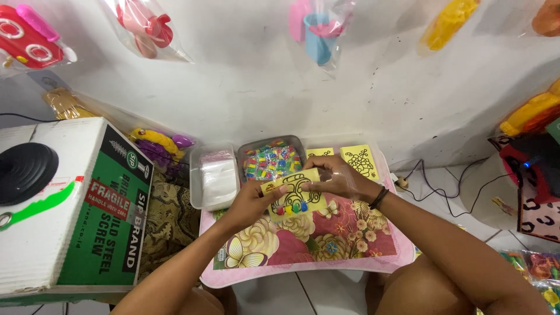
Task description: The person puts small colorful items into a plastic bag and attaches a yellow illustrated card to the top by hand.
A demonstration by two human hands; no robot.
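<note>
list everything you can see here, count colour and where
yellow card: one, black outline drawing with small coloured vials along its lower edge, held over the tray table
tray table: one, pink with floral top, centre
metal tin: one, grey, full of multicoloured small packets, behind the card
plastic tub: one, clear, holding clear bags, left of the tin
spare yellow cards: two, at the tray's back right
cardboard box: one, white and green, left, a black disc on top
bagged toys: several, red, pink, blue, yellow, hung on the white wall
cables: dark, on the tiled floor at right
left hand: grips the card's left edge
right hand: grips the card's top right, dark wristband
</note>
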